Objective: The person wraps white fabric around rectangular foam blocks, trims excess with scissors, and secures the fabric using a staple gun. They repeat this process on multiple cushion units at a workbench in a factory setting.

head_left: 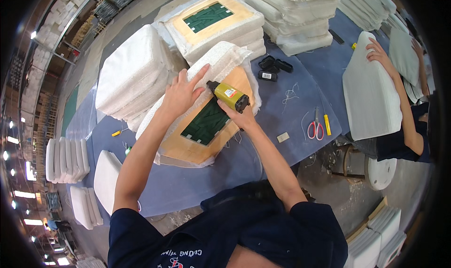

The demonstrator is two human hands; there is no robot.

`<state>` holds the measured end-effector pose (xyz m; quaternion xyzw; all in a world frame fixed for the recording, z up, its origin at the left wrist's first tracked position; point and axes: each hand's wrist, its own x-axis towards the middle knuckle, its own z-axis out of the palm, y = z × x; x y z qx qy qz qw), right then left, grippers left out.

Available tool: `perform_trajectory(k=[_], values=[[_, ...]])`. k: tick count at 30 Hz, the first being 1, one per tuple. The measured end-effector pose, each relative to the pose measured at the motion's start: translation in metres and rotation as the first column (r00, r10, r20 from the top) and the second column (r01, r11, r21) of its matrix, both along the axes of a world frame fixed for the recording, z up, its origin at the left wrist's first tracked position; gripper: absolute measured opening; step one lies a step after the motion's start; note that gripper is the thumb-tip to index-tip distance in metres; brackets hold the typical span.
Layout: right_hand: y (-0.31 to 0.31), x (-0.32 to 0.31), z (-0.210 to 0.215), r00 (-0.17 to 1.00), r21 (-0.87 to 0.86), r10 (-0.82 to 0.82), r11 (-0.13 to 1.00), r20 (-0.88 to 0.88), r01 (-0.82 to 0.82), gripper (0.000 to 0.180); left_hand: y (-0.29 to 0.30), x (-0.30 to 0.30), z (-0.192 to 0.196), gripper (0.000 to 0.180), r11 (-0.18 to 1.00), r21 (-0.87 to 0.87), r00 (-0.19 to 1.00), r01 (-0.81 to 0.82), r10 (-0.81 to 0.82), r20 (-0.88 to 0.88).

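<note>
My right hand is wrapped round an olive-yellow staple gun. The tool's black nose meets the edge of an upholstered seat, which lies tilted with its wooden underside up. Dark green webbing fills the opening in the wood. White fabric folds over the rim of the seat. On that fabric my left hand rests with fingers spread, the index finger stretched toward the far end. The tip of the staple gun is close beside my left fingers.
Stacked white seats stand left and behind on the blue table. Black staple-box pieces, red-handled scissors, a yellow cutter and a screwdriver lie around. At right, a co-worker's hand holds a white cushion.
</note>
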<state>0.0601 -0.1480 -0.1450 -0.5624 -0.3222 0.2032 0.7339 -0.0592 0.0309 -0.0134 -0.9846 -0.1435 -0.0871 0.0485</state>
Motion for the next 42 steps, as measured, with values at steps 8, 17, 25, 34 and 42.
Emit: perform_trajectory(k=[8,17,25,34,42], values=[[-0.003,-0.014,-0.002,0.98,-0.068,0.051,0.997,0.191,-0.039,0.028,-0.008,-0.002,0.005,0.096,0.999,0.01,0.998,-0.03,0.031,-0.06],[0.003,-0.004,-0.003,0.999,-0.011,0.03,0.999,-0.037,-0.03,0.032,0.041,-0.035,0.009,0.057,0.912,-0.407,0.998,-0.052,0.032,-0.055],[0.014,-0.018,-0.002,0.991,0.03,0.091,0.996,-0.096,-0.089,0.028,0.006,-0.041,0.013,0.066,0.986,-0.118,0.988,-0.117,0.103,-0.112],[0.015,-0.044,-0.005,0.996,0.052,0.029,0.998,0.085,-0.034,0.028,0.005,-0.043,0.011,0.083,0.991,-0.107,0.99,-0.083,0.07,-0.123],[-0.002,-0.045,0.005,0.976,-0.076,0.107,0.993,0.19,-0.094,0.034,0.03,-0.066,0.022,0.077,0.93,-0.304,0.977,0.205,-0.214,0.004]])
